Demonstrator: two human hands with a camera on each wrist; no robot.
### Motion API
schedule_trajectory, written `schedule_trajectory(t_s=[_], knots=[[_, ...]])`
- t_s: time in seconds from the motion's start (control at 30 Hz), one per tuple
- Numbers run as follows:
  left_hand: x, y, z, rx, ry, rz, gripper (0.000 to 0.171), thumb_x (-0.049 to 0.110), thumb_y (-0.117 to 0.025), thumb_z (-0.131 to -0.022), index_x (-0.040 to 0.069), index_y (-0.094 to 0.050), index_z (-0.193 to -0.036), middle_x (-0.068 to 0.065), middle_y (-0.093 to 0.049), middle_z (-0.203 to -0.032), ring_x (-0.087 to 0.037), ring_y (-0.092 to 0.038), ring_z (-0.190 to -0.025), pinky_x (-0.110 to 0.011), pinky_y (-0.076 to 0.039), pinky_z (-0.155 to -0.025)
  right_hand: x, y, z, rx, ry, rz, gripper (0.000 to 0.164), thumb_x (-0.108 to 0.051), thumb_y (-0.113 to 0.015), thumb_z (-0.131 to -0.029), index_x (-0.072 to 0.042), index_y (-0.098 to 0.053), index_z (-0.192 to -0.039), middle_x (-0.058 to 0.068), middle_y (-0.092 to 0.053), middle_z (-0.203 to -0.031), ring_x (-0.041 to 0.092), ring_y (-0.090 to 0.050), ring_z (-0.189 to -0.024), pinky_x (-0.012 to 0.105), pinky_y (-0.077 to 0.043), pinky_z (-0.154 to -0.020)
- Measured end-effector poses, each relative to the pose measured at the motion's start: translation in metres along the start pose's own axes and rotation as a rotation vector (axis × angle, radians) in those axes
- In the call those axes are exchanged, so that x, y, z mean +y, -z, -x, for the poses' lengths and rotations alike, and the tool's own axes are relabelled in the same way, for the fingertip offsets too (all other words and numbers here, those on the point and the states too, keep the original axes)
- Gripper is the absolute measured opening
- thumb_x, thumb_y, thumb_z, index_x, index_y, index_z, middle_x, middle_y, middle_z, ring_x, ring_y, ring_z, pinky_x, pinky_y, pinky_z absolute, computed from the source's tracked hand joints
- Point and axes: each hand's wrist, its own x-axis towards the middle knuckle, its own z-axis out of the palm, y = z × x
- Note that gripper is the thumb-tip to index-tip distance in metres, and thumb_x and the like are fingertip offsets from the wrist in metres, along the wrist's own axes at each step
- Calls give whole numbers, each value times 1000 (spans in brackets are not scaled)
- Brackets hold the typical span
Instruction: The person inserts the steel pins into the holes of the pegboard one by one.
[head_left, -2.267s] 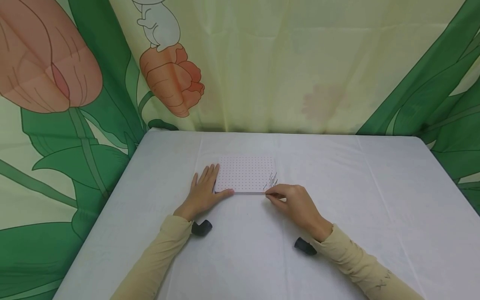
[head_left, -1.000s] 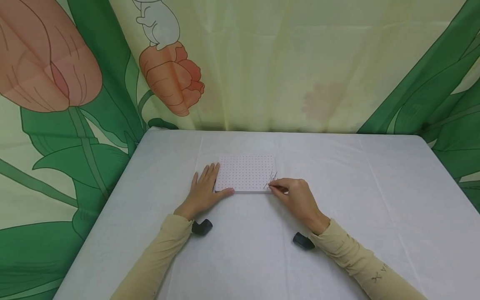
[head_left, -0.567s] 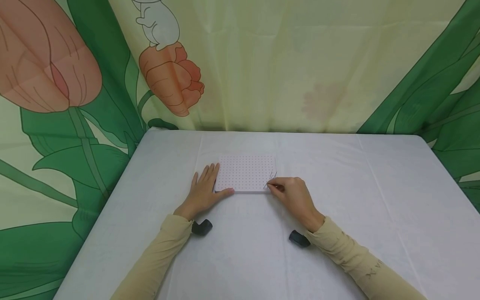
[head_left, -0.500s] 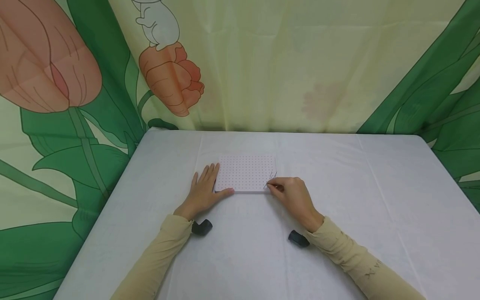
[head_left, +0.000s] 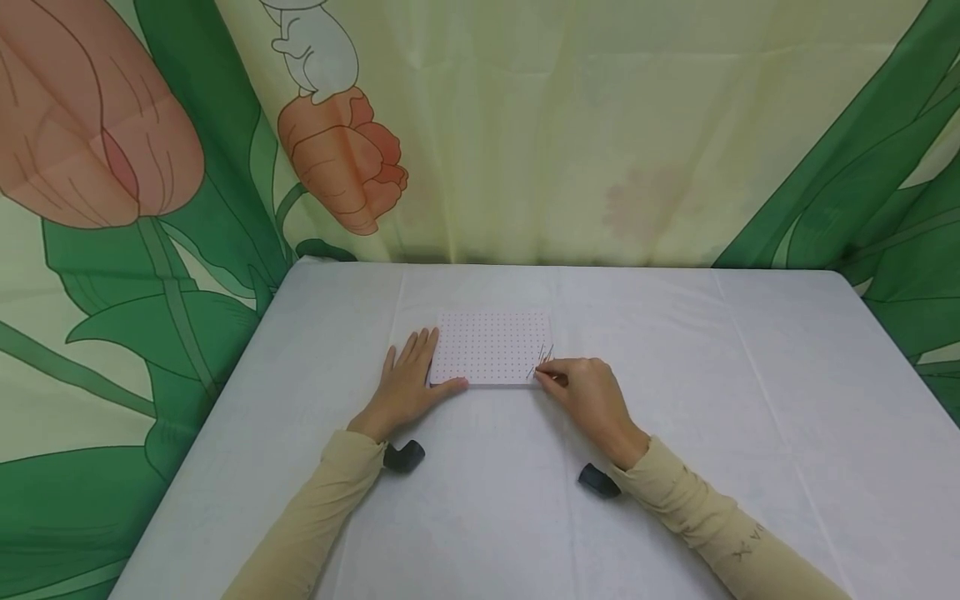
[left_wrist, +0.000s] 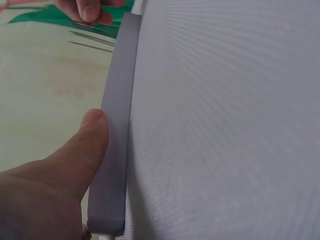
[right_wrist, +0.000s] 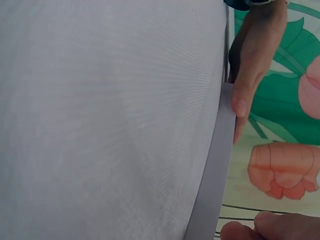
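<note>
A white board (head_left: 487, 346) with a grid of small dots lies flat on the table. Several thin, dark, needle-like sticks (head_left: 543, 353) stand up from its front right corner; they also show side-on in the left wrist view as dark sticks (left_wrist: 92, 47). My left hand (head_left: 408, 383) rests along the board's left side, fingers straight, thumb against the front edge (left_wrist: 112, 130). At the front right corner, thumb and forefinger of my right hand (head_left: 596, 404) pinch a thin stick among the others. Its lower end is hidden by the fingertips.
A white cloth (head_left: 480, 517) covers the table. Black wrist-camera housings sit below the left cuff (head_left: 352, 454) and the right cuff (head_left: 645, 467). Behind the table hangs a printed curtain (head_left: 570, 150) with flowers and a rabbit.
My right hand has moved from the board's front edge slightly back, up to the sticks at the corner, and stayed there with small shifts. The left hand and board have kept their place.
</note>
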Motion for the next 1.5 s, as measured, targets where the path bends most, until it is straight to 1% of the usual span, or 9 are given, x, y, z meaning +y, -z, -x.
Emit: schedule_trajectory(t_s=[0.27, 0.43, 0.73, 0.83, 0.97, 1.13, 1.23, 1.37, 1.5], knots=[[1, 2, 2, 15, 4, 1, 105, 65, -61, -87, 7, -11, -160, -14, -12, -166, -32, -6, -154, -59, 2, -121, 1, 4, 2, -7, -1, -28, 9, -7, -78, -84, -5, -79, -92, 5, -77, -85, 13, -71, -67, 29, -58, -62], [1, 4, 3, 22, 9, 23, 103, 64, -63, -87, 7, -16, -159, -14, -18, -165, -32, -10, -154, -57, 0, -122, 2, 8, 3, -8, 10, -46, 8, -8, -76, -85, -5, -78, -93, 4, -76, -87, 13, -71, -69, 28, -59, -63], [1, 9, 6, 36, 9, 33, 97, 60, -63, -89, 5, -22, -158, -15, -22, -164, -32, -15, -153, -53, -5, -124, 2, 11, 0, 30, 38, 1, 9, -9, -75, -85, -6, -77, -93, 3, -76, -85, 15, -71, -70, 29, -58, -62], [4, 13, 7, 73, -11, 39, 91, 56, -64, -91, 4, -28, -156, -16, -26, -162, -33, -21, -151, -52, -10, -123, 0, 15, -1, 45, 26, 5, 10, -11, -74, -86, -7, -77, -94, 2, -75, -86, 15, -70, -72, 30, -57, -63], [9, 17, 10, 141, -65, 28, 79, 47, -66, -93, 2, -38, -152, -17, -37, -157, -33, -32, -147, -51, -21, -121, -1, 20, -2, 69, 19, 25, 11, -14, -72, -88, -9, -76, -97, 0, -75, -90, 15, -70, -74, 32, -57, -65], [18, 23, 14, 216, -95, 44, 60, 38, -67, -94, 6, -52, -142, -14, -50, -148, -31, -43, -140, -51, -31, -117, -2, 24, -2, 109, 57, 50, 13, -13, -71, -88, -8, -75, -99, 2, -75, -91, 17, -70, -76, 33, -57, -66], [25, 23, 16, 255, -108, 58, 52, 35, -68, -95, 9, -57, -138, -11, -55, -144, -29, -47, -137, -50, -35, -115, -2, 27, -2, 140, 86, 56, 14, -13, -73, -87, -7, -75, -100, 4, -74, -93, 19, -70, -79, 35, -57, -66], [33, 20, 20, 318, -150, 49, 48, 34, -68, -94, 10, -59, -135, -10, -58, -140, -29, -51, -133, -48, -37, -113, 1, 29, 0, 161, 111, 82, 21, -15, -76, -86, -6, -73, -104, 7, -72, -99, 23, -67, -89, 38, -57, -70], [37, 14, 25, 393, -231, -25, 52, 33, -71, -93, 8, -58, -136, -12, -58, -139, -30, -52, -131, -47, -39, -112, 5, 30, 4, 131, 114, 115, 36, -21, -78, -85, -3, -69, -115, 12, -69, -111, 28, -63, -104, 44, -57, -80]])
